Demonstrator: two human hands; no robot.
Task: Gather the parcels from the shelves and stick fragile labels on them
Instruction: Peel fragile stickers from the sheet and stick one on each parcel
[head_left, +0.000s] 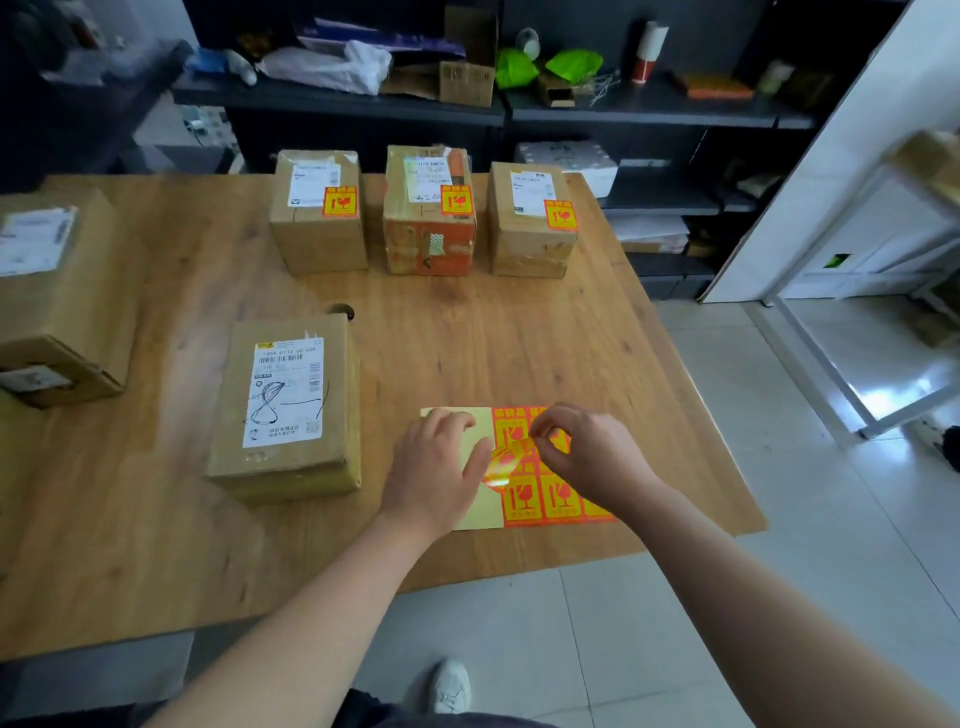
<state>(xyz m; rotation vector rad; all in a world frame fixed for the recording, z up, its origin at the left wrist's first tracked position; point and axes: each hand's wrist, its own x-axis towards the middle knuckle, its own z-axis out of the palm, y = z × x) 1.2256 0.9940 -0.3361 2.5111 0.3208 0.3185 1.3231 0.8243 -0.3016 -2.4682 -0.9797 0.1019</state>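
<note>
Closest in, a white shoe (451, 686) on grey floor tiles, just short of the wooden table (156, 545). Two bare forearms reaching forward over the table's near edge.

At the near right of the table, a sheet of labels (540, 501), flat on the wood, its left strip already stripped to pale yellow backing. Left hand (436, 467) pressed palm-down on that bare strip, fingers straight and spread. Right hand (587, 452) over the orange part of the sheet, thumb and forefinger pinched together on the top edge of one label (506, 460). That label half peeled, curling up glossy between the two hands, its lower end at the sheet.

Just left of the sheet, a brown box (285, 405) with a white shipping slip scribbled in black pen and no orange sticker on its top. Right behind it, a round hole (343, 312) in the tabletop. Further left, at the picture's edge, a larger box (57, 296) with a white slip, blurred.

Along the far edge, three boxes in a row, set slightly apart: left box (317, 228), middle box (428, 228) with orange sides, right box (532, 234). On top of each, beside the white slip, an orange fragile sticker (456, 199).

Beyond the table, dark shelves (623, 111) loaded with a white plastic bag (332, 65), bright green bags (571, 65) and loose cardboard.
</note>
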